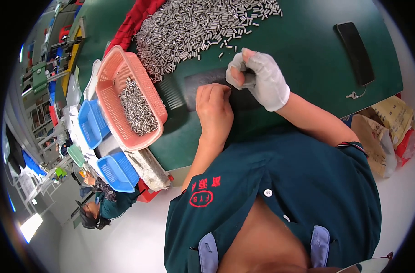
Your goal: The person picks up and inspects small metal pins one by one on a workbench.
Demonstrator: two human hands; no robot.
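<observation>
My left hand (214, 109), bare, is closed with its fingertips pinched together over a dark grey pad (194, 91) on the green table. Whatever sits in that pinch is too small to make out. Right beside it, my right hand (264, 82) wears a white glove that leaves the thumb and a fingertip bare. Its fingers curl inward, and anything inside them is hidden. Beyond both hands spreads a large heap of small metal cylinders (189, 32), with a few loose ones at its near edge.
Left of the pad stands a pink plastic basket (159, 104) partly filled with metal cylinders. Farther left are blue trays (118, 173) and a seated co-worker (112, 200). A red cloth (132, 25) borders the heap. A black phone (355, 52) with a key (353, 95) lies at the right.
</observation>
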